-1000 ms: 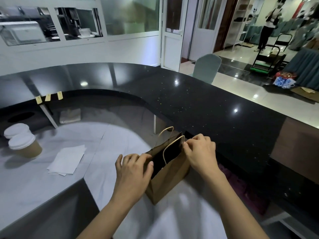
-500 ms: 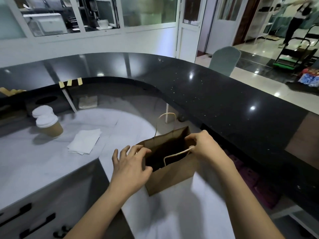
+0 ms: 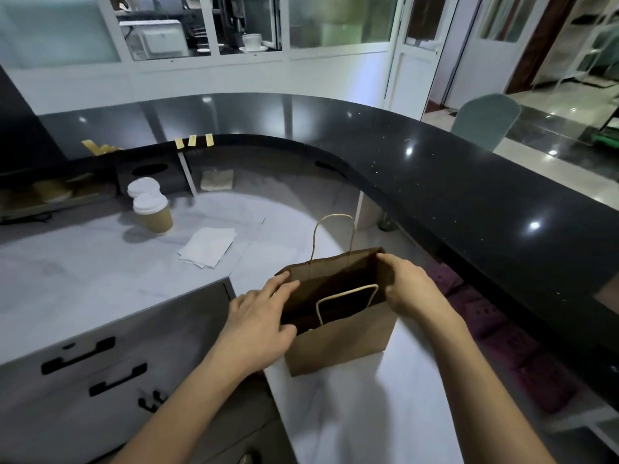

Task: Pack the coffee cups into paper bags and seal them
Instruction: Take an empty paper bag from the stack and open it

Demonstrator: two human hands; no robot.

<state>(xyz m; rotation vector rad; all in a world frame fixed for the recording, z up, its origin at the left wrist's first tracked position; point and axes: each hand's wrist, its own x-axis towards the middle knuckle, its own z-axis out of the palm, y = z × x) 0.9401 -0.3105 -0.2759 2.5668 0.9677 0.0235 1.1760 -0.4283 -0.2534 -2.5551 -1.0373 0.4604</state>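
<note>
One brown paper bag point(image 3: 338, 343) stands upright and open on the pale worktop point(image 3: 83, 276), near its front edge. It has two cord handles: one point(image 3: 333, 236) rises above the far rim, the other point(image 3: 346, 301) hangs down against the near wall. The left hand point(image 3: 259, 318) is clamped on the bag's left side, thumb on the near rim and fingers point(image 3: 279, 286) laid over the edge. The right hand point(image 3: 407, 284) grips the bag's right top corner, so the two hands hold the mouth spread apart.

Well apart from the bag, at the far left of the worktop, stand two coffee cups with white lids, just beside each other: the nearer cup point(image 3: 152, 212) shows its brown wall, and the farther cup point(image 3: 143, 188) shows mostly its lid. Between the cups and the bag lies one small stack of white napkins point(image 3: 207, 246). Three yellow notes point(image 3: 194, 141) are stuck on the edge of the raised black counter point(image 3: 469, 195) that curves around the worktop.
</note>
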